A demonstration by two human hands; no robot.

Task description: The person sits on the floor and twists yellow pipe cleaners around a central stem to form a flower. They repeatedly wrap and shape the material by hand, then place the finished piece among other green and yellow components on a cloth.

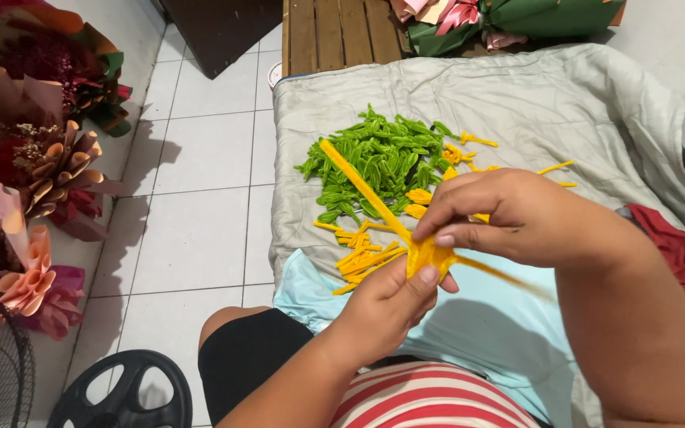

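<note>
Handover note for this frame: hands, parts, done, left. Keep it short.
Left hand: pinching the small folded yellow fuzzy-wire piece from below, thumb on it.
Right hand: gripping the same piece from above; a long yellow fuzzy-wire stem sticks out up-left.
Parts: pile of green fuzzy-wire leaves on the grey quilt; short yellow fuzzy-wire strips just in front of the hands.
Done: many green leaves, a few yellow shapes.
Left: the piece in hand looks unfinished; loose strips remain unused.
</note>
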